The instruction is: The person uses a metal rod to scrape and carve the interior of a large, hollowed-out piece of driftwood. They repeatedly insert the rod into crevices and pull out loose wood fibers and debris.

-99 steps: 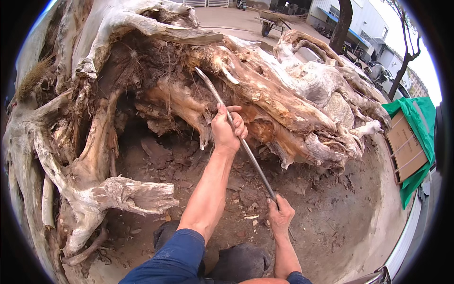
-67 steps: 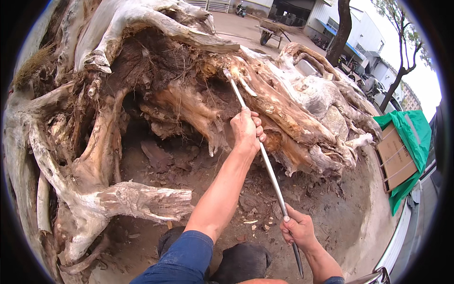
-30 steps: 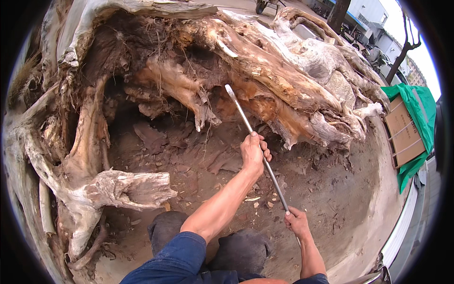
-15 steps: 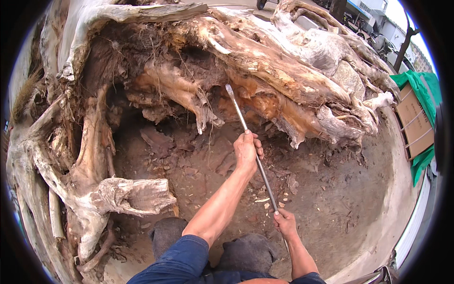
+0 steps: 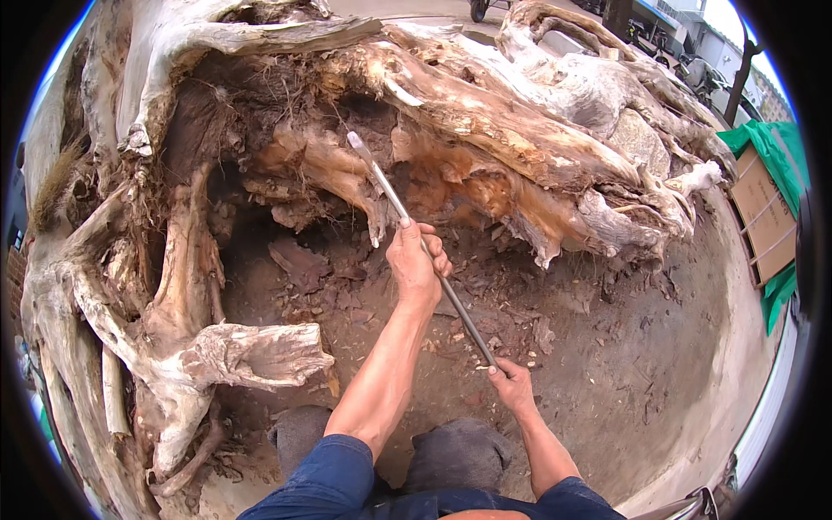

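A long metal pry bar [image 5: 469, 320] with a flattened, pale tip slants from lower right to upper left. My left hand [image 5: 413, 264] is wrapped round its middle, while my right hand [image 5: 512, 386] grips it near the lower end. The tip overlaps the dark, fibrous hollow on the underside of a big weathered tree root mass [image 5: 511, 143]; whether it touches the wood I cannot tell. Orange-brown wood shows to the right of the tip, and a ragged root spur [image 5: 334, 173] hangs just below and left of it.
Pale, branching roots [image 5: 186, 364] rise on the left, one blunt stub [image 5: 264, 354] jutting toward my knees. Bark scraps and wood chips litter the dirt ground [image 5: 607, 381]. A cardboard box [image 5: 764, 217] under a green sheet [image 5: 776, 160] stands at the far right.
The pry bar's tip has swung left and slightly up, from beside the orange wood to the dark hollow. Both hands moved with it, the left one farther left, and both kept their grip.
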`<action>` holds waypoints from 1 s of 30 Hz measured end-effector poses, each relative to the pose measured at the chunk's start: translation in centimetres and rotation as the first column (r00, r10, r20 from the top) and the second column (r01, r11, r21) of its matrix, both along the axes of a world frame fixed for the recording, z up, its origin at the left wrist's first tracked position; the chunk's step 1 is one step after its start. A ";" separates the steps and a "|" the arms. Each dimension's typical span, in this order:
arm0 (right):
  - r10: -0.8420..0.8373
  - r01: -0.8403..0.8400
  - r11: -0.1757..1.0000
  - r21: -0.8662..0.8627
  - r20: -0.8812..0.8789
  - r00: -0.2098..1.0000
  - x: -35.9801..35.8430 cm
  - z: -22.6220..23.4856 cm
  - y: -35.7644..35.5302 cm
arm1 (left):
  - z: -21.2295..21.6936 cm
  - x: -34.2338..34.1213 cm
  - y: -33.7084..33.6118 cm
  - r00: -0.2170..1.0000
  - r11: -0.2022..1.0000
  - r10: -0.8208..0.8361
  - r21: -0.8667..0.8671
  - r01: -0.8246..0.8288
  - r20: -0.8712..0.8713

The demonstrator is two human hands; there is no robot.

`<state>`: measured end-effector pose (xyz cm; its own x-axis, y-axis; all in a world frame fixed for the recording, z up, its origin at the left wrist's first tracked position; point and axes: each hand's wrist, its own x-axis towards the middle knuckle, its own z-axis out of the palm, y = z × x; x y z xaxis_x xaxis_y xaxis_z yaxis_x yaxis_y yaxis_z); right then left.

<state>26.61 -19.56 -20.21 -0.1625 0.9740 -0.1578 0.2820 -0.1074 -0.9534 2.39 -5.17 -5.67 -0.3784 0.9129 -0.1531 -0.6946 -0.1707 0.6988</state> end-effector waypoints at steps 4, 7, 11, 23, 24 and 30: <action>-0.042 -0.006 0.961 -0.276 -0.165 0.985 1.0 -0.1 -3.3 | -2.6 1.0 -0.5 0.992 0.991 -0.129 -0.045 0.129 -0.002; -0.109 0.071 0.940 -0.334 -0.096 0.989 2.0 1.9 -5.0 | -3.1 2.2 -0.1 0.978 0.978 -0.194 -0.063 0.199 0.082; -0.141 0.139 0.943 -0.303 0.015 0.990 3.1 5.8 -5.3 | -2.6 2.8 0.5 0.959 0.971 -0.212 -0.071 0.229 0.189; -0.085 0.004 0.986 0.169 0.477 0.875 -2.5 17.4 -0.8 | 0.7 -2.3 4.2 0.877 0.988 -0.146 0.115 0.104 0.458; -0.046 -0.043 0.986 0.162 0.512 0.858 -3.3 18.2 0.5 | 0.8 -3.9 4.6 0.886 0.996 -0.073 0.080 0.040 0.458; -0.034 -0.070 0.981 0.183 0.510 0.859 -0.7 16.7 1.0 | 1.6 -3.3 0.6 0.921 0.979 -0.057 0.204 -0.025 0.386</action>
<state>25.95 -18.58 -3.48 -0.1283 0.9910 -0.0374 0.7328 0.0693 -0.6769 -0.96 -4.55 -4.10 -0.3113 0.9453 -0.0974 -0.9076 -0.2654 0.3253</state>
